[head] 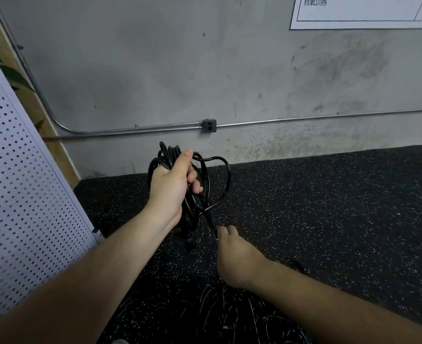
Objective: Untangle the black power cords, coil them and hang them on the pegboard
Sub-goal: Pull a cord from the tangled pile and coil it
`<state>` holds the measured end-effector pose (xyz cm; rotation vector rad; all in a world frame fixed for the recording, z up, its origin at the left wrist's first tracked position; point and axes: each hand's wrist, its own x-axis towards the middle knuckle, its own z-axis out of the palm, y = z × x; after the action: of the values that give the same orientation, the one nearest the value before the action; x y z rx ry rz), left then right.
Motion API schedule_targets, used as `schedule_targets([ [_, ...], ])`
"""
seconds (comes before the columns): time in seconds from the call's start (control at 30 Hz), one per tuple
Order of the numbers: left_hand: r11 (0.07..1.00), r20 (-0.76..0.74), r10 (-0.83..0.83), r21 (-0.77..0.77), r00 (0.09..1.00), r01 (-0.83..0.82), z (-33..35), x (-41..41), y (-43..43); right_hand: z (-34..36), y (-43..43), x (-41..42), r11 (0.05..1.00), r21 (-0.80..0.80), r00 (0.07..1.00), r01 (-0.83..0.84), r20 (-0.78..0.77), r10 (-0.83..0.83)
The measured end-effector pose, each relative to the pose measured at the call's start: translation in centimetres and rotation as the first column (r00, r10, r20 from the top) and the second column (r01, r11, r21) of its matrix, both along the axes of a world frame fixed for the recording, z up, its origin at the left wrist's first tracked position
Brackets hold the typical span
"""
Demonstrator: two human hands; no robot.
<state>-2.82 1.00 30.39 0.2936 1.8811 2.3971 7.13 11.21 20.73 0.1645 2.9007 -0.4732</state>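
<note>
My left hand grips a bundle of coiled black power cord, held upright above the floor, thumb pointing up. Loops stick out above and to the right of the fist, and a plug end hangs below the wrist. One strand runs down from the coil to my right hand, whose fingers curl around it lower and to the right. More black cords lie tangled on the floor at the bottom centre. The white pegboard leans along the left side.
Dark speckled rubber flooring covers the ground. A grey concrete wall rises behind, with a metal conduit and a socket box low on it. A white poster hangs at top right.
</note>
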Motion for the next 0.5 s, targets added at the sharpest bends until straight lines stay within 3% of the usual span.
schedule_targets([
  [0.23, 0.986, -0.192, 0.051, -0.149, 0.98, -0.08, -0.7, 0.0, -0.1, 5.6, -1.9, 2.7, 0.987, -0.16, 0.99, 0.007, -0.137, -0.029],
  [0.43, 0.969, -0.239, 0.086, -0.205, 0.967, -0.137, -0.5, 0.0, -0.4, 9.9, -0.8, 5.1, 0.941, -0.322, 0.993, -0.107, -0.073, 0.088],
  [0.5, 0.965, -0.247, 0.077, -0.226, 0.966, -0.135, -0.5, -0.1, -0.6, 10.2, -0.8, 5.5, 0.939, -0.252, 0.954, -0.235, -0.243, 0.173],
])
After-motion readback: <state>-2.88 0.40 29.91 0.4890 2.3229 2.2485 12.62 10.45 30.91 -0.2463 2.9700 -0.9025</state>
